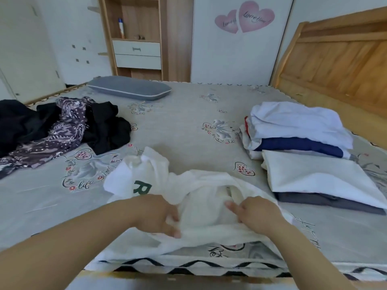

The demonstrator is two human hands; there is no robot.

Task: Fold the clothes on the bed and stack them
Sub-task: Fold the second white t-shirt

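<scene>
Now both hands grip the white shirt (201,197): left hand (159,214) pinching; right hand (257,214) clutching.

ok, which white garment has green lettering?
The white shirt held by both hands, nearest the camera; a green letter shows on it. The folded white ones on the right show none.

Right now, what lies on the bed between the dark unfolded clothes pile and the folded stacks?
In the head view, only bare grey printed bedsheet lies between the dark unfolded clothes pile and the folded stacks; nearer the camera, both hands grip a white shirt.
</scene>
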